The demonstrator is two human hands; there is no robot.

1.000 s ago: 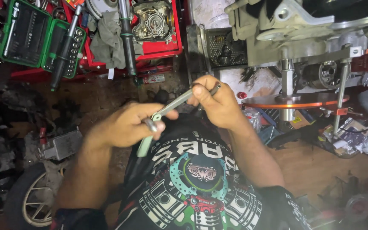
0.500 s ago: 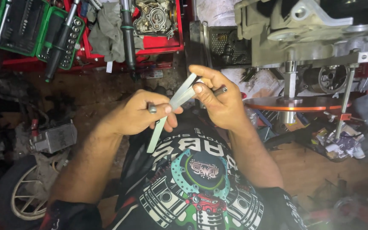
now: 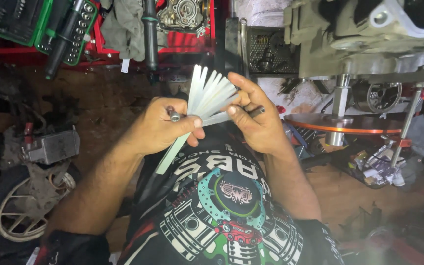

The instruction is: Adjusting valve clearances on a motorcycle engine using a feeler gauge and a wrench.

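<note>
The feeler gauge set (image 3: pixel 207 95) sits at the centre of the view, its thin pale blades fanned out toward twelve and one o'clock, while one longer blade hangs down toward seven o'clock, over the printed shirt (image 3: pixel 222 206). The left hand (image 3: pixel 160 130) is curled around the pivot end, pinching the bolt of the set between thumb and fingers; the right hand (image 3: pixel 256 120) pinches the tips of the outer blades with thumb and forefinger, its other fingers loosely spread, and a small dark tool or pin pokes out at its three o'clock side. The likely trouble is that the blades are thin and springy: pressed sideways by the right thumb they could kink or bend, and a bent blade reads falsely. The slack blade pointing to seven o'clock could swing further or catch on the shirt. If the left pinch eases, the whole fan may close or drop to the cluttered floor (image 3: pixel 99 98), where it would be hard to find among parts. Further out, at two o'clock, an engine case (image 3: pixel 349 44) rests on a stand with an orange plate (image 3: pixel 344 122); at eleven o'clock lies a green socket tray (image 3: pixel 30 22), and at eight o'clock a spoked wheel (image 3: pixel 20 206).
</note>
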